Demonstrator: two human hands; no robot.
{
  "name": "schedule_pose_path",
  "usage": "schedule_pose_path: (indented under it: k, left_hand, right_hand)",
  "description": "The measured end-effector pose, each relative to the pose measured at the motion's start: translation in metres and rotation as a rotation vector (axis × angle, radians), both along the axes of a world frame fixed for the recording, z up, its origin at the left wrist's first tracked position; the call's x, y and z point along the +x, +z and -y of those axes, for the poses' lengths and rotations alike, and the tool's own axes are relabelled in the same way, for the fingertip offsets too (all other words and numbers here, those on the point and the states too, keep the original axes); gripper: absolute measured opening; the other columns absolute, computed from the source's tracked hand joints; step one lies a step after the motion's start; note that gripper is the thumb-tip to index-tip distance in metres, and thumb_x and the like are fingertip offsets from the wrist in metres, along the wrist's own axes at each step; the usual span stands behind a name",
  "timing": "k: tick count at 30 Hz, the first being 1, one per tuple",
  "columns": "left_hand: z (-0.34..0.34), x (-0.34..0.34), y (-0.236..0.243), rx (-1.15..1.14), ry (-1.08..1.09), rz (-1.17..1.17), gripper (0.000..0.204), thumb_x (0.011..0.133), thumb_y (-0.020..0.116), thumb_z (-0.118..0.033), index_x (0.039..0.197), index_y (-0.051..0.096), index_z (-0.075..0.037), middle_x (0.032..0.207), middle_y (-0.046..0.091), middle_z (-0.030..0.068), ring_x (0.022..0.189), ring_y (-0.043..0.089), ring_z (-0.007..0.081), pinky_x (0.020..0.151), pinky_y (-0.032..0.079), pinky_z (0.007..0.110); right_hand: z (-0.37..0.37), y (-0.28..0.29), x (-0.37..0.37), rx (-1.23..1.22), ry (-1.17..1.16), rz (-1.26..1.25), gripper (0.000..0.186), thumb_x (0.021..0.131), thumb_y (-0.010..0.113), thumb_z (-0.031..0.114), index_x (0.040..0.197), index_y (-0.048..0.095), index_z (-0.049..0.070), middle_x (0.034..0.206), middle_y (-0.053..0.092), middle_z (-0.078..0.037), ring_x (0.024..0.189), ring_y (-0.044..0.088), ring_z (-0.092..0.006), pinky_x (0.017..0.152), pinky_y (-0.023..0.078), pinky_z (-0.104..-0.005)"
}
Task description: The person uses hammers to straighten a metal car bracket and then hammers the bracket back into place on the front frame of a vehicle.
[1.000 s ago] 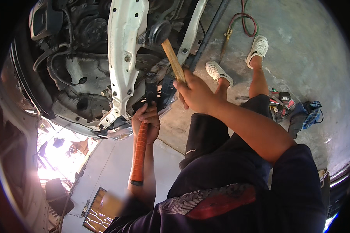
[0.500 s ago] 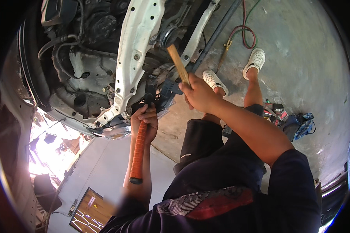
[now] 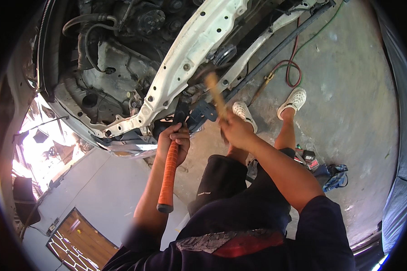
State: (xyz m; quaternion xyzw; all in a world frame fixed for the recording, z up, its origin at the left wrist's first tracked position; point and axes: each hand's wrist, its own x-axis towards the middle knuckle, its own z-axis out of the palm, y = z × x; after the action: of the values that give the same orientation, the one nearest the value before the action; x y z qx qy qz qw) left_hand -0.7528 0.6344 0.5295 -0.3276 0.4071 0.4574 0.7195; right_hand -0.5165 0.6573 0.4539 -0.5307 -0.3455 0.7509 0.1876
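My left hand (image 3: 174,141) is closed around a tool with an orange wrapped handle (image 3: 168,176) and a dark end cap. The tool's dark far end runs up beside the white metal front beam (image 3: 185,67) of a car; its tip and exact kind are hidden. My right hand (image 3: 236,131) grips the wooden handle of a hammer (image 3: 217,97). Motion blurs the hammer, and its dark head is up among the metal parts right of the beam; contact cannot be made out. Between my hands, a dark blue-grey bracket (image 3: 204,110) hangs at the car's front.
The open engine bay (image 3: 117,58) fills the upper left. A long dark bar (image 3: 280,47) slants across the upper right. On the concrete floor lie red and green hoses with a brass torch (image 3: 267,79), a few small tools (image 3: 309,156) and a blue cloth item (image 3: 334,176).
The view has shifted, so the car parts appear farther right. The hammer has swung and is now blurred, its head lower against the beam. My left hand keeps its hold on the orange-handled tool.
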Motion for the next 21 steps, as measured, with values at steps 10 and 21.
schedule_pose_path:
  k: [10,21]
  left_hand:
    - [-0.005,-0.001,-0.008,-0.036,-0.066,-0.022,0.012,0.1,0.056,-0.008,0.1,0.056,0.004,0.074,0.052,-0.0047,0.055,0.053,-0.0006,0.051,0.047,0.016]
    - [-0.011,-0.001,-0.007,-0.094,-0.069,-0.079,0.008,0.098,0.058,-0.007,0.096,0.056,0.0,0.075,0.052,-0.0037,0.055,0.052,0.0001,0.049,0.045,0.016]
  right_hand:
    - [-0.01,-0.012,0.001,0.072,0.178,-0.006,0.025,0.103,0.057,0.025,0.108,0.056,0.0,0.065,0.061,-0.009,0.051,0.06,-0.0197,0.05,0.048,-0.0366]
    - [-0.013,0.0,-0.019,-0.029,-0.186,0.082,0.019,0.102,0.057,0.02,0.1,0.056,0.001,0.062,0.057,-0.009,0.047,0.057,-0.0197,0.046,0.046,-0.0382]
